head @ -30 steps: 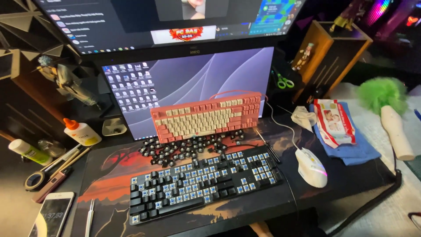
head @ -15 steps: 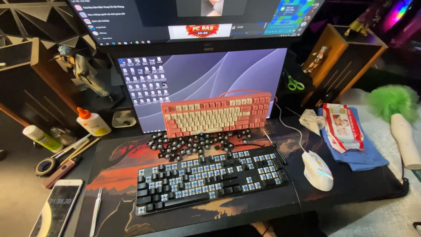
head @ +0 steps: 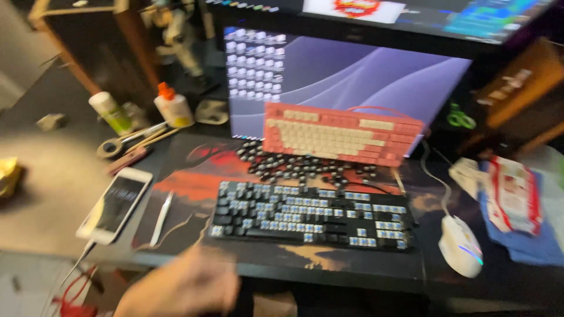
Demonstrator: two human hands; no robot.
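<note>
Head view: a blurred left hand (head: 179,287) hangs at the worktop (head: 53,194) edge below the black keyboard (head: 311,214); its grip cannot be told. Loose keycaps (head: 305,167) lie heaped behind it (within easy reach), before the propped pink keyboard (head: 341,135).

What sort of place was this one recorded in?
Likely a home computer desk used for keyboard tinkering: a monitor, a dark keyboard with keys missing, and loose keycaps beside a pink keyboard.
</note>
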